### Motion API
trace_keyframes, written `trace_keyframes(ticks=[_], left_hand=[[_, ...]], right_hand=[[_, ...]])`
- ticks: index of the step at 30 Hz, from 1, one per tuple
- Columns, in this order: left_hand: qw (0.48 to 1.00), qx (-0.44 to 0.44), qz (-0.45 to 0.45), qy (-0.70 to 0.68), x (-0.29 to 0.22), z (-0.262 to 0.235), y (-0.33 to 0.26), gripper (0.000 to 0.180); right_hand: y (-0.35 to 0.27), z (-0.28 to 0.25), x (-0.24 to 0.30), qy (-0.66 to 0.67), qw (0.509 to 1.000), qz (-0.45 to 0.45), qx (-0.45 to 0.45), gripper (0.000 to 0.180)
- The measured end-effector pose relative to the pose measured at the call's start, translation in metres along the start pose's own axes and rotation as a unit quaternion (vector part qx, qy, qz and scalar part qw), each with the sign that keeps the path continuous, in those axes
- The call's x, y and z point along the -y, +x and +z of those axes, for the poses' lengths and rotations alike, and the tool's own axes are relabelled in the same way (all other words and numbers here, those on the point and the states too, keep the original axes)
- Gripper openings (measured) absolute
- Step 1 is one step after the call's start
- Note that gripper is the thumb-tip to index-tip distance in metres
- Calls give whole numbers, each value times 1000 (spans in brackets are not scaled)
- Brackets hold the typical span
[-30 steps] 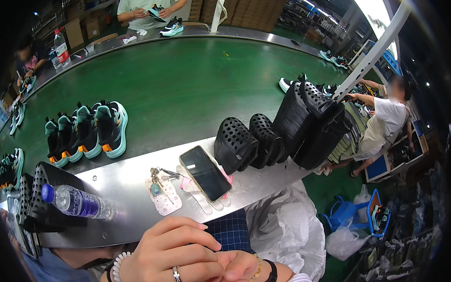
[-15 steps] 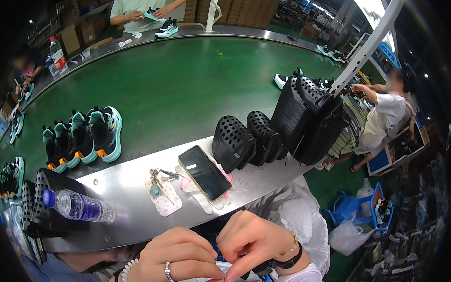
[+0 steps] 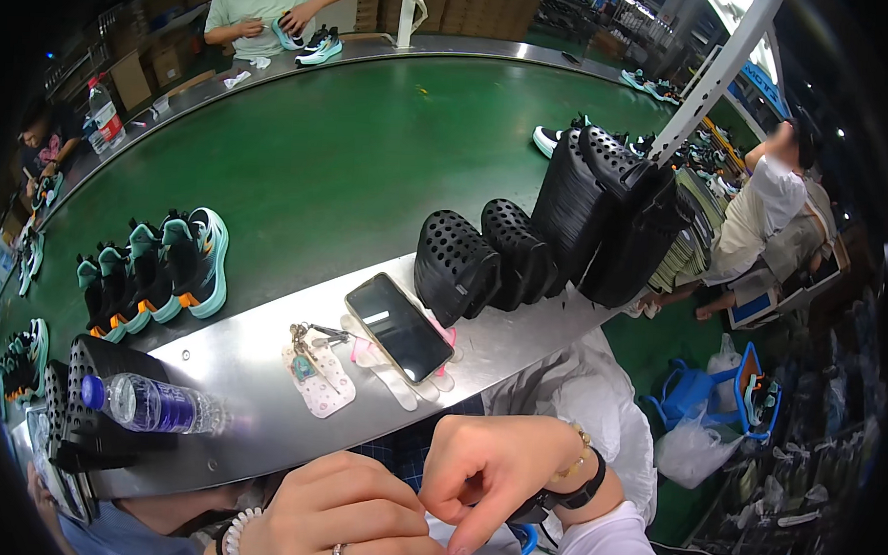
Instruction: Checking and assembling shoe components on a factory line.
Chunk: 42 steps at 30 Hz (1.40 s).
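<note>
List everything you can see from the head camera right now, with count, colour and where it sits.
conveyor belt: one, green, curving across the middle.
steel ledge: one, silver, along the belt's near edge.
sneakers: a row of about four, black and teal, on the belt at left; more pairs at the left rim and far right.
perforated trays: several, black, stacked leaning on the ledge at right.
phone: one, black, screen up, on the ledge.
keys with tag: one bunch, pale, left of the phone.
water bottle: one, clear with blue cap, lying at lower left.
co-workers: at least two, top and right.
left hand: ringed, bottom centre.
right hand: pinching downward beside it; what it grips is hidden.
</note>
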<state>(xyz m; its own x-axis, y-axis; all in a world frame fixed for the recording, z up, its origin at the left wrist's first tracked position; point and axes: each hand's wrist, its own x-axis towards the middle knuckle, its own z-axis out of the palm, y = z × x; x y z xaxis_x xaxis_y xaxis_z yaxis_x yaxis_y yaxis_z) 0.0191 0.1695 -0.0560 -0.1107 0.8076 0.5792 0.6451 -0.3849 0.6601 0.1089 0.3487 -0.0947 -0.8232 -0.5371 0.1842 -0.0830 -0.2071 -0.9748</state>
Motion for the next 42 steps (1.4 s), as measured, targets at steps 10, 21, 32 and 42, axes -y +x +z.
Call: trace_keyframes(ticks=[10,21,32,42], left_hand=[[997,7,71,-8,-2,-4,8,24],[992,30,90,85,-6,-6,5,22],[997,44,51,29,-3,-5,5,23],[996,58,20,58,1,-1,-2,20]], right_hand=[[4,-2,-6,7,997,31,64,44],[4,8,-41,238,940,82,229,40],[5,21,-56,323,915,21,240,51],[3,30,-60,382,894,25,233,53]])
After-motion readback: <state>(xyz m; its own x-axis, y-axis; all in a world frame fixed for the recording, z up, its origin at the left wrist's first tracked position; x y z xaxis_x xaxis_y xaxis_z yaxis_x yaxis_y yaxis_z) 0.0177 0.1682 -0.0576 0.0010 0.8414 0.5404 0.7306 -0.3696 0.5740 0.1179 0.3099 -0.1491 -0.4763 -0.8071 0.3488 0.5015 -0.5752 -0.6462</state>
